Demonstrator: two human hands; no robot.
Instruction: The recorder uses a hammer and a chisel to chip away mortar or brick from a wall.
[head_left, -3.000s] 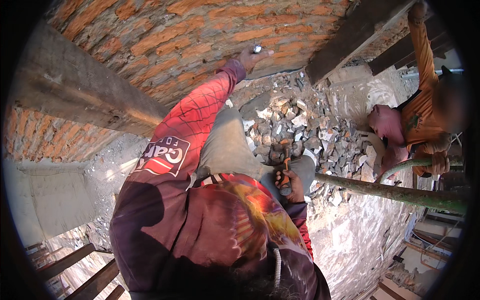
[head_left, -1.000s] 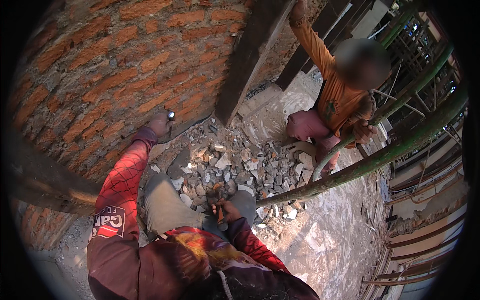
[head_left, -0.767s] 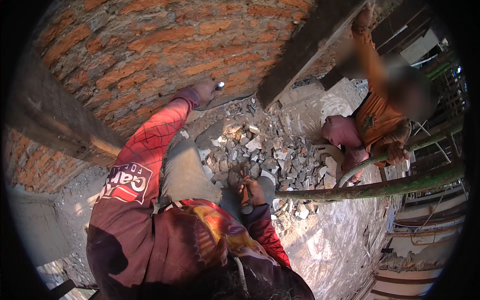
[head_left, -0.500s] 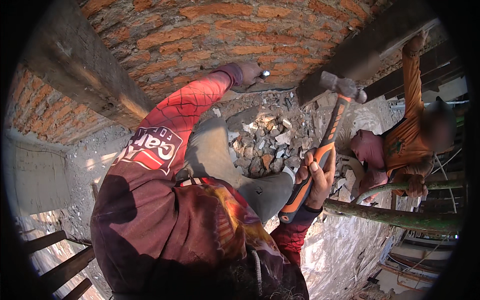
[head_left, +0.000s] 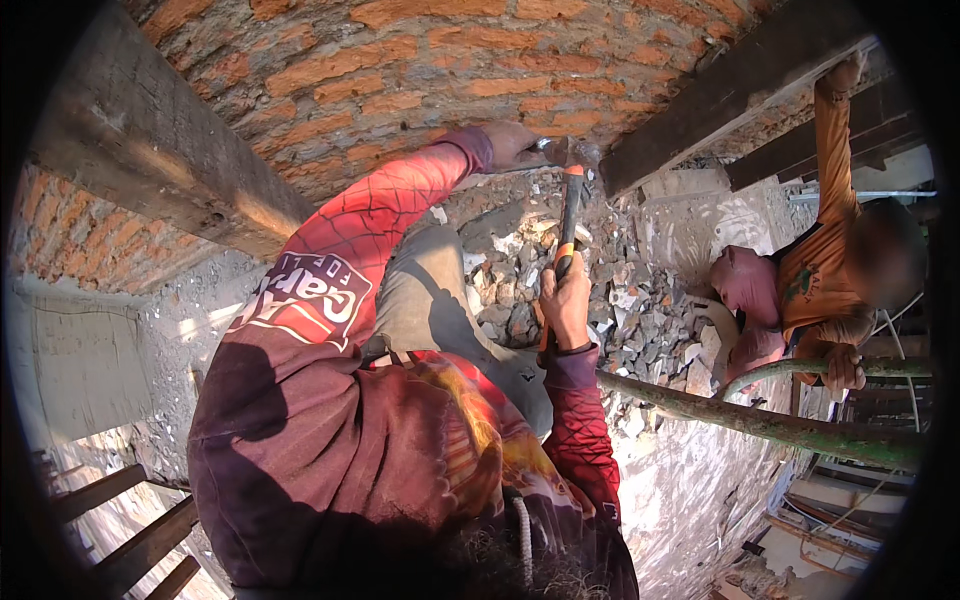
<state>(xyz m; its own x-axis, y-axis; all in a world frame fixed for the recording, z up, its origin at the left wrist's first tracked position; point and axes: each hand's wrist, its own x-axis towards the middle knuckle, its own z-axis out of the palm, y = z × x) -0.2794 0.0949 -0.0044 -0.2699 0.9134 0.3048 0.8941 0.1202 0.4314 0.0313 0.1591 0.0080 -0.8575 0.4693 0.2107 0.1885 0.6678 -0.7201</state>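
Note:
My left hand is closed against the brick wall, gripping what looks like a metal chisel; only its shiny end shows beyond the fingers. In my right hand is a hammer with an orange and black handle. The hammer's head is smeared by motion and lies right by the chisel's end; whether they touch I cannot tell. Below both hands spreads a heap of broken brick and rubble, beside my bent leg.
Wooden beams slant down on the left and right. At the right, a person in an orange shirt reaches up to the right beam and rests a hand near a green pole, which crosses toward my right forearm.
My right hand has swung the hammer left and toward the wall, its head going from beside the right beam to near the chisel's end. My left hand stays at the wall.

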